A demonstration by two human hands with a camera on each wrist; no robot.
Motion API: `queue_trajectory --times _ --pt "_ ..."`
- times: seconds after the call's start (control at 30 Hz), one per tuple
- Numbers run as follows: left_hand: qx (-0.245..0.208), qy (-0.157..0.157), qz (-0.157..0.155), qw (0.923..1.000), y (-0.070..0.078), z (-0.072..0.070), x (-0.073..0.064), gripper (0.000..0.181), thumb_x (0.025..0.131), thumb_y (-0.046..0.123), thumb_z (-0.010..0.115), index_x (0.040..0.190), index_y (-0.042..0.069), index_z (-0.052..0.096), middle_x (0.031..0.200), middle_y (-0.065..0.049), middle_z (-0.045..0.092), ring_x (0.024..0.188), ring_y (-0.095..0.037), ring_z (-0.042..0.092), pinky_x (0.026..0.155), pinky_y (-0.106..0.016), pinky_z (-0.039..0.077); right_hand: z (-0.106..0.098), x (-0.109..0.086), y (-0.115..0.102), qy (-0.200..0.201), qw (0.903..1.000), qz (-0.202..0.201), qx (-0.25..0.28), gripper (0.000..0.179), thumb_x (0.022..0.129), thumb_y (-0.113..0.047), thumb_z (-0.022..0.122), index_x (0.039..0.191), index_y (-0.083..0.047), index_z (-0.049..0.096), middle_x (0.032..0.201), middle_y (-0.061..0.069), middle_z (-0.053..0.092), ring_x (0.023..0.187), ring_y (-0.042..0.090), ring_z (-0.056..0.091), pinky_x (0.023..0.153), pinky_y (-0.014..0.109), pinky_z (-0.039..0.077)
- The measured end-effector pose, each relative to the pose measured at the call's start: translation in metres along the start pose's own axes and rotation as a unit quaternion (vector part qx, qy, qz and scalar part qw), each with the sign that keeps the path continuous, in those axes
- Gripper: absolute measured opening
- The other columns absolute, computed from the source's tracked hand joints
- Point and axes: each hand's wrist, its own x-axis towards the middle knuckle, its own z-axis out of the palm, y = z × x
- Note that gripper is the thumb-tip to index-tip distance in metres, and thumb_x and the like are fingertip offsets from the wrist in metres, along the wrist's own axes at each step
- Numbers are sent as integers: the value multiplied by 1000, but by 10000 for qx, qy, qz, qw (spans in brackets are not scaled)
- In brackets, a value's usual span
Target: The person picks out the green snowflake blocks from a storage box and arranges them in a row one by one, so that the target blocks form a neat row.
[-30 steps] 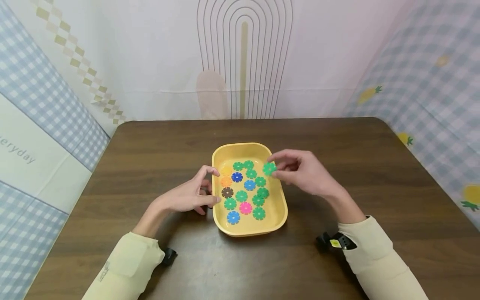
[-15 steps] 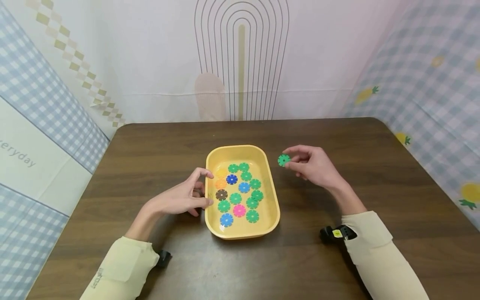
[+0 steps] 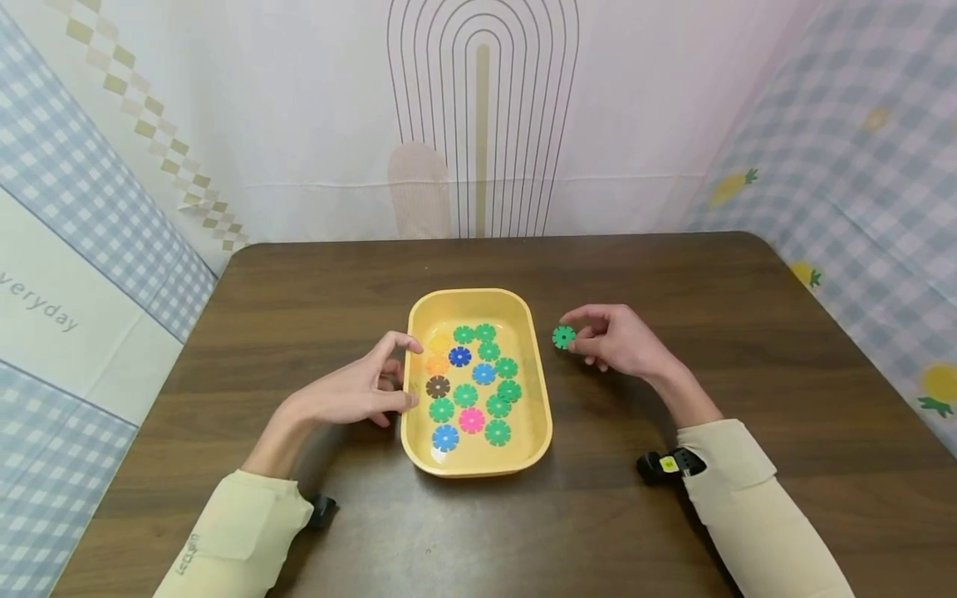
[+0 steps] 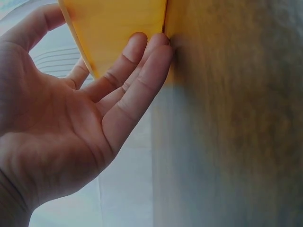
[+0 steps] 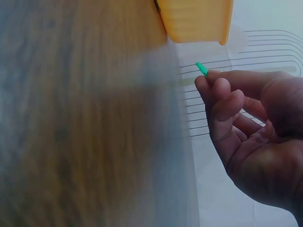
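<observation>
the left wall cloth (image 3: 67, 282) reads "everyday", partly cut off.

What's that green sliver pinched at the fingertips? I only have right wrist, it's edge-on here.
Observer: In the head view it is a flat green plastic disc with notched edges, pinched by the right hand above the dark wooden table, to the right of the yellow plastic tray.
Operator: Anything in the tray? I only see its outer wall.
Observer: Yes, more notched discs lie flat inside: mostly green, plus blue ones, a pink disc and a brown disc.
Operator: Left hand?
Observer: The left hand rests against the tray's left wall; the left wrist view shows its fingers straight on the wall, holding nothing.
</observation>
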Motion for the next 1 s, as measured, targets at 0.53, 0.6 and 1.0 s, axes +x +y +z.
queue_trajectory --times 0.53,0.6,1.0 --pt "-212 -325 89 9992 -6 -9 -4 75 98 31 74 151 21 22 125 -21 57 101 -27 70 81 -45 65 12 5 5 -512 9987 -30 -16 33 98 -6 72 130 -1 70 89 13 74 63 19 63 55 31 57" --pt "-230 -332 89 9991 -6 -10 -4 74 98 30 74 151 21 22 125 -22 58 100 -27 71 81 -46 65 13 6 6 -508 9987 -20 -1 31 97 -6 72 129 -2 71 88 13 74 63 19 63 55 31 57" --pt "-260 -294 81 9992 -6 -10 -4 75 97 29 74 151 21 23 124 -21 59 100 -27 71 81 -46 65 16 10 10 -391 9992 -51 87 30 97 -4 71 127 -1 72 90 14 71 66 22 63 56 31 58"
